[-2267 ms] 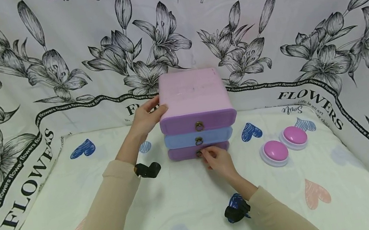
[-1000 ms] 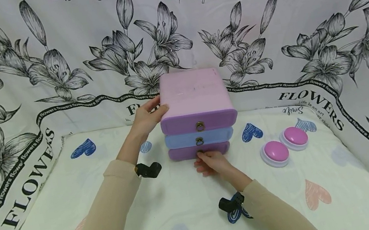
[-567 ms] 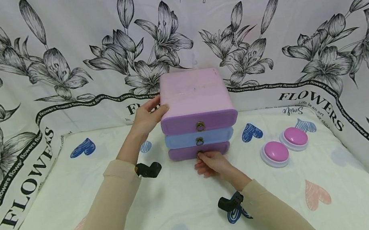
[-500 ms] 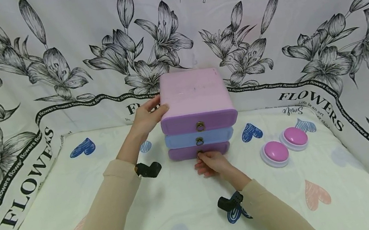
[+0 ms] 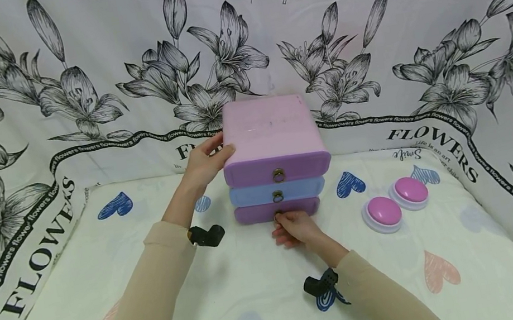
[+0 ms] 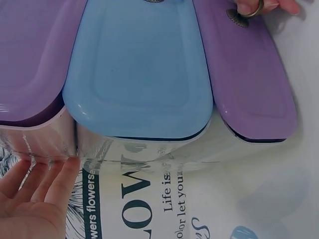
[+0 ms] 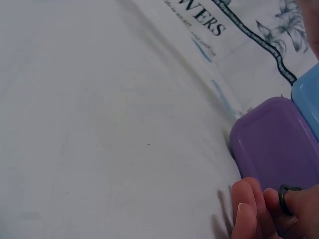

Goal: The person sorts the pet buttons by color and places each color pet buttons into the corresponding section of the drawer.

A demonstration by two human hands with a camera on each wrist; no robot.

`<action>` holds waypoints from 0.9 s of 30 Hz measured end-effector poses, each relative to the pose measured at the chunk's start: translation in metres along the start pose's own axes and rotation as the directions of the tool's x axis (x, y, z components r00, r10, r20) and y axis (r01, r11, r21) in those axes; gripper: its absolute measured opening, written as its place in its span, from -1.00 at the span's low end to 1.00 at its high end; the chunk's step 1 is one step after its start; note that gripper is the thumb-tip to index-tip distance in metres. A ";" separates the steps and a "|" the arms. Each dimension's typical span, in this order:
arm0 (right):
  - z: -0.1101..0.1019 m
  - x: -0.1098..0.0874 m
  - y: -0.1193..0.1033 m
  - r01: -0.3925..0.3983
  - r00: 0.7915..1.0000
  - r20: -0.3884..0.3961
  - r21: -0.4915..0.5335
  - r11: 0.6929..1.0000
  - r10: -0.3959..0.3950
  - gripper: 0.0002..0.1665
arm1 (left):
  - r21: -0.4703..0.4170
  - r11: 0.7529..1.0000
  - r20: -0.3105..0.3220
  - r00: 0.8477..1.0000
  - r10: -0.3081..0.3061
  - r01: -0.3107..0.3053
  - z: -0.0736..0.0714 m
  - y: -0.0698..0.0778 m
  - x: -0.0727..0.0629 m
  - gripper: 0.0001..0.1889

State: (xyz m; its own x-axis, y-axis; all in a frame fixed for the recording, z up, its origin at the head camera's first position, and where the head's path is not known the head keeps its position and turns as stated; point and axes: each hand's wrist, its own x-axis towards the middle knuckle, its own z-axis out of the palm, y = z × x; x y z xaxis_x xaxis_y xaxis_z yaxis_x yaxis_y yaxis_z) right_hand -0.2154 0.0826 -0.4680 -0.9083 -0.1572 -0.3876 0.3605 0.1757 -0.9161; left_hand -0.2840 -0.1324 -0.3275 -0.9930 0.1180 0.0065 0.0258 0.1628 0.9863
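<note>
A small three-drawer box with a pink top stands at the back middle. Its top drawer is purple, the middle drawer blue and the bottom drawer purple. Each front carries a bronze ring pull. My left hand steadies the box's left side, its thumb at the top edge; the left wrist view shows straight fingers against the side wall. With my right hand I pinch the bottom drawer's ring pull between thumb and finger. The other fingers spread below it.
Two round push lights with pink domes and white bases sit to the right of the box. A white heart-print cloth covers the table. Behind the box hangs a flower-print curtain. A black camera is strapped to each wrist.
My right hand has turned and shifted slightly left at the bottom ring pull, its lower fingers now spread beneath. My left hand and the box stay in place; the drawers look unmoved.
</note>
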 end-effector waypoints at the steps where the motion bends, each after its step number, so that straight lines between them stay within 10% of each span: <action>1: 0.000 -0.001 0.000 0.004 1.000 -0.001 -0.008 1.000 -0.004 -0.56 | 0.002 1.000 0.001 1.000 0.000 0.000 0.000 0.000 0.000 -0.33; 27: -0.004 -0.022 0.007 0.151 0.986 -0.032 -0.252 0.956 -0.164 -0.65 | -0.015 1.000 0.029 0.999 -0.027 0.028 0.003 0.024 -0.019 -0.35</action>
State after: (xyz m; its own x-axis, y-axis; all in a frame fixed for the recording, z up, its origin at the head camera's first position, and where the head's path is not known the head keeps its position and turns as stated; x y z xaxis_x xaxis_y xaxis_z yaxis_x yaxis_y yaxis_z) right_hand -0.1937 0.0908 -0.4650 -0.9615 -0.1531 -0.2284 0.1539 0.3888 -0.9084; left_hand -0.2646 -0.1282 -0.3044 -0.9896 0.1415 -0.0252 -0.0036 0.1515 0.9885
